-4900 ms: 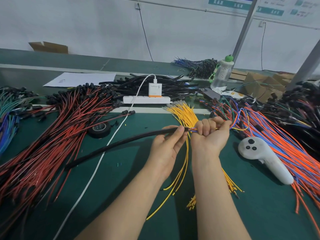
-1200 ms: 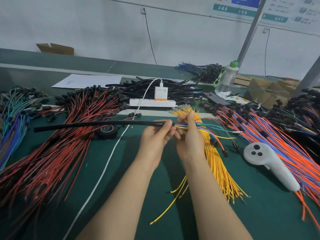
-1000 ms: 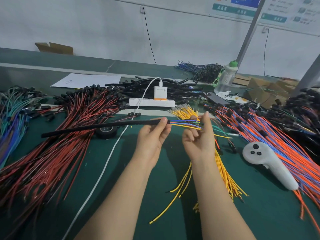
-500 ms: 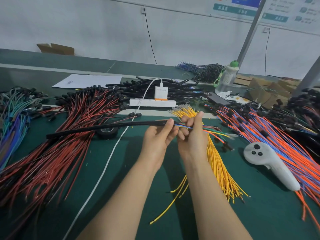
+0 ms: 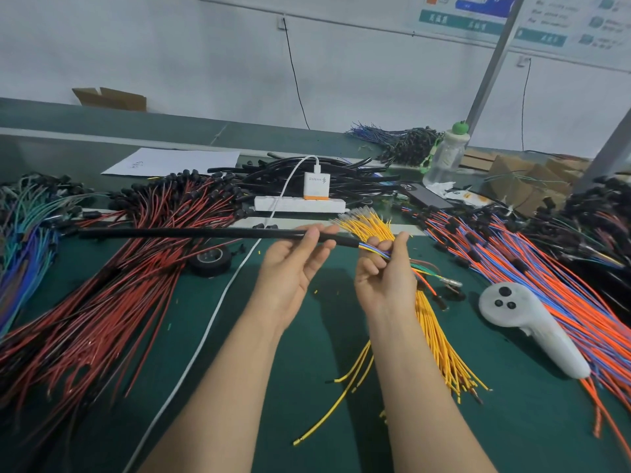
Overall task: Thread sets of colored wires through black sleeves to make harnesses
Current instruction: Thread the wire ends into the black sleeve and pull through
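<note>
A long black sleeve (image 5: pixel 191 232) lies level above the green bench, reaching left over the red wires. My left hand (image 5: pixel 295 264) pinches the sleeve near its right end. A set of colored wires (image 5: pixel 377 251) enters that end, and my right hand (image 5: pixel 387 271) grips the set just right of the mouth. The set's free ends with terminals (image 5: pixel 440 279) trail right, below my right hand. A fan of yellow wires (image 5: pixel 440 343) lies on the bench under my right wrist.
Red wires (image 5: pixel 102 295) heap at left, blue-green wires (image 5: pixel 24 240) at far left, orange-blue wires (image 5: pixel 546 281) at right. A white controller (image 5: pixel 526 326) lies beside them. A tape roll (image 5: pixel 210 262), white cable (image 5: pixel 205 339), power strip (image 5: pixel 300 203), spare black sleeves (image 5: pixel 345 180) and bottle (image 5: pixel 445 155) sit behind.
My hands have drawn apart a little, baring more of the wire set at the sleeve mouth. My left hand's grip now sits further from the sleeve's right end.
</note>
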### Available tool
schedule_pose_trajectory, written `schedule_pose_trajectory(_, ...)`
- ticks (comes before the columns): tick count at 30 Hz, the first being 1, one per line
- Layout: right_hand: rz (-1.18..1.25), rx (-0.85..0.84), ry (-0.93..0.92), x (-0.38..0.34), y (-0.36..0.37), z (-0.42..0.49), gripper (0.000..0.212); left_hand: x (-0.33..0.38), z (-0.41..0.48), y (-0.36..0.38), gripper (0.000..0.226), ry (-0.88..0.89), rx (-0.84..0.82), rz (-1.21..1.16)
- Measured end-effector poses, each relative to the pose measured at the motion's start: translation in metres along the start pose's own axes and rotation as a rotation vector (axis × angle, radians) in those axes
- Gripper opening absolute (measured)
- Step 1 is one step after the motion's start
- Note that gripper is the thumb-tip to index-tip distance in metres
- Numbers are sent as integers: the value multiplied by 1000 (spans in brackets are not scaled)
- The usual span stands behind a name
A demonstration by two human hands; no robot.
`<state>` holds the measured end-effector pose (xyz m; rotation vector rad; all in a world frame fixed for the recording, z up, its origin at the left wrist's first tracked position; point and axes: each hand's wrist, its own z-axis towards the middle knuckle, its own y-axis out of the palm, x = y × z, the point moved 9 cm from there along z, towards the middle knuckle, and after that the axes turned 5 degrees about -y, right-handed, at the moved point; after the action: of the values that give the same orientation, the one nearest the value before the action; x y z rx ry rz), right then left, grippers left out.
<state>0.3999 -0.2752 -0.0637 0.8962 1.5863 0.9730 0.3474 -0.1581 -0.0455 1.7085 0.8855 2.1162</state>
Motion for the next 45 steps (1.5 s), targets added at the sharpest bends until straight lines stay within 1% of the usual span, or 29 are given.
schedule_pose_trajectory(3, -122, 5, -86, -5, 1, 0, 47, -1, 0, -1, 18, 9, 40, 18)
schedule_pose_trajectory(6, -191, -1, -139, -9, 2, -1, 48, -2, -1, -1, 20, 3, 60, 18)
schedule_pose_trajectory(10, -273, -33, -205, -14, 5, -2, 50, -3, -2, -4, 18, -17, 92, -55)
schedule_pose_trajectory(15, -450, -86, -294, -21, 12, -6, 51, -2, -3, -7, 18, -18, 128, -90)
schedule_pose_trajectory(21, -451, -96, -308, -24, 13, -8, 50, -3, -3, -6, 18, -25, 126, -35)
schedule_pose_trajectory(26, -465, -105, -324, -24, 15, -9, 50, -6, -3, -5, 18, -41, 123, -100)
schedule_pose_trajectory(29, -536, -153, -374, -28, 20, -10, 51, -8, -3, -10, 17, -42, 161, -133)
schedule_pose_trajectory(34, -634, -240, -450, -32, 29, -14, 52, -8, -3, -17, 14, -43, 225, -48)
schedule_pose_trajectory(37, -646, -248, -466, -33, 29, -14, 51, -13, -3, -16, 13, -87, 235, -43)
schedule_pose_trajectory(41, -640, -235, -479, -34, 27, -13, 50, -24, -3, -5, 12, -185, 161, -47)
schedule_pose_trajectory(45, -646, -246, -484, -33, 27, -13, 50, -26, -4, -4, 12, -208, 166, -79)
